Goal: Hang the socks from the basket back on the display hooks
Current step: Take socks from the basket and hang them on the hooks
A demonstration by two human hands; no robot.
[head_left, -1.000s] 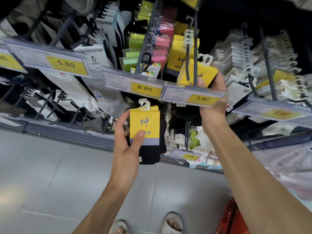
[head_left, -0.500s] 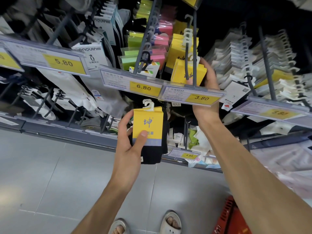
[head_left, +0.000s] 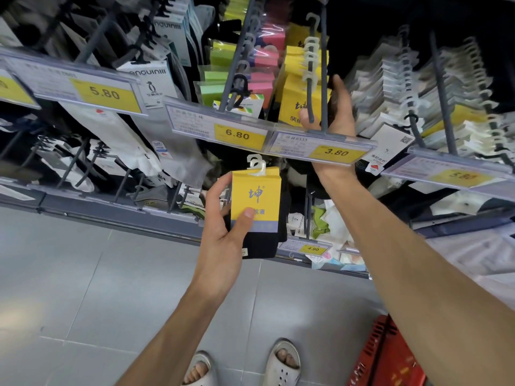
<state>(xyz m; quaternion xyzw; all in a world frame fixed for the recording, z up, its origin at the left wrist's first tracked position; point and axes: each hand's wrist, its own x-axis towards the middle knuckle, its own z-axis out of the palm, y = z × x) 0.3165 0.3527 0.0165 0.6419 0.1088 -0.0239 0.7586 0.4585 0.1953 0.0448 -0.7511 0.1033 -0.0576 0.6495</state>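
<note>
My left hand (head_left: 223, 232) grips a sock pack (head_left: 257, 196), black socks under a yellow card with a white plastic hanger on top, held just below the price rail. My right hand (head_left: 338, 112) reaches up behind the 3.80 price tag (head_left: 335, 152). Its thumb lies on the front of another yellow sock pack (head_left: 292, 107) and its fingers are behind it. That pack hangs on the display hook (head_left: 310, 90), pressed against the row of matching yellow packs. The red basket (head_left: 390, 358) sits on the floor at the bottom right; its inside is mostly hidden by my right arm.
Neighbouring hooks carry pink and green packs (head_left: 262, 59), white penguin-brand packs (head_left: 156, 79) and white socks at the right (head_left: 390, 87). Price rails stick out in front of every hook. A lower shelf (head_left: 111, 215) holds more socks. My sandalled feet (head_left: 281, 363) stand on grey floor tiles.
My right hand has slid its yellow pack up along the hook, away from the price tag and against the other yellow packs. My left hand has risen slightly with its pack.
</note>
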